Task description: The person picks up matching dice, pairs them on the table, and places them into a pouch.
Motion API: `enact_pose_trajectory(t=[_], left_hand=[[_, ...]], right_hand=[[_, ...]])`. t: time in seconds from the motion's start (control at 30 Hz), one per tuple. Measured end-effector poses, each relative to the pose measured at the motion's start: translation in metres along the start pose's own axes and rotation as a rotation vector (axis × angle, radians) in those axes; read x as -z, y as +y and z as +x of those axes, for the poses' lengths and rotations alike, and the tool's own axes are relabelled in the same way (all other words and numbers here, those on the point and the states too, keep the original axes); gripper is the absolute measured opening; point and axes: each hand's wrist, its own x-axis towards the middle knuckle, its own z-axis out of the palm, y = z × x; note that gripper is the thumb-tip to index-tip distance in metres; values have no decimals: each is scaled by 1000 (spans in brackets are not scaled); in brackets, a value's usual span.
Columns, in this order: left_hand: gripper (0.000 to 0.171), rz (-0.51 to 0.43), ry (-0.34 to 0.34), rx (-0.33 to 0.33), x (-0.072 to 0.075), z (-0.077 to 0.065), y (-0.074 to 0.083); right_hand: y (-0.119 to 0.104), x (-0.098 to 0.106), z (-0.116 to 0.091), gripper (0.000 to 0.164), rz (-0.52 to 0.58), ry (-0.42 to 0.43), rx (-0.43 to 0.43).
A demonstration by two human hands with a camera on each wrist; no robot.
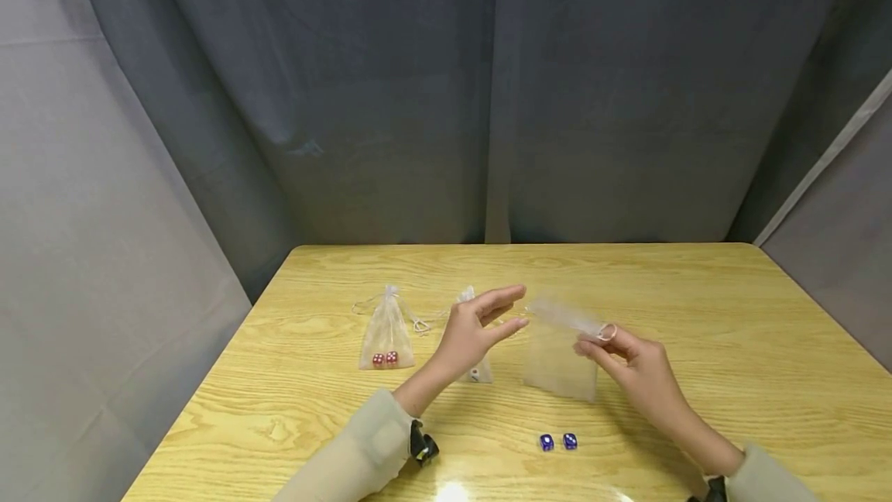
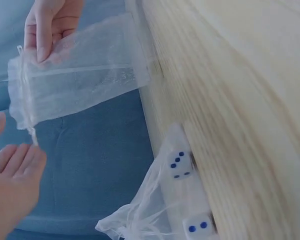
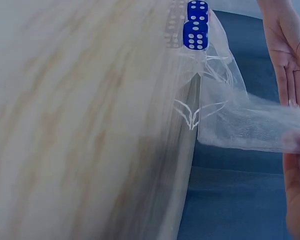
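My right hand (image 1: 634, 370) pinches the top edge of a sheer white drawstring bag (image 1: 560, 359) between thumb and fingers, holding it above the table. The bag looks flat, with nothing visible inside. My left hand (image 1: 470, 331) is at the bag's left side, thumb and fingers apart. In the left wrist view, the fingertips of this hand (image 2: 15, 185) are at the end of the bag's drawstring (image 2: 33, 136); whether they touch it I cannot tell. Two blue dice (image 1: 558, 441) lie on the table in front of the bag.
On the left of the wooden table (image 1: 244, 409) lies a sheer bag (image 1: 387, 328) with two red dice (image 1: 385, 359) in it. Another bag (image 1: 481, 373), partly behind my left hand, contains white dice (image 2: 180, 164). Grey curtains (image 1: 390, 99) hang around the table.
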Motion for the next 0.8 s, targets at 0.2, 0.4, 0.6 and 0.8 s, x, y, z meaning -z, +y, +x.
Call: enact_pose_trajectory(t=[0.2,0.4,0.6,0.8], left_hand=[[29,-35,-108,98,1,-4,-1],[19,91,-124,24,1,-10,-2],[15,249,-100,-185,-1,-13,-4],[10,362,-81,-394,-2,-13,-7]], right_hand=[[9,-4,-2,11,-14,0,259],[11,-4,-4,12,-35,-15,289],[4,-1,-4,34,-101,-32,236],[-2,4,-5,49,-167,-52,209]])
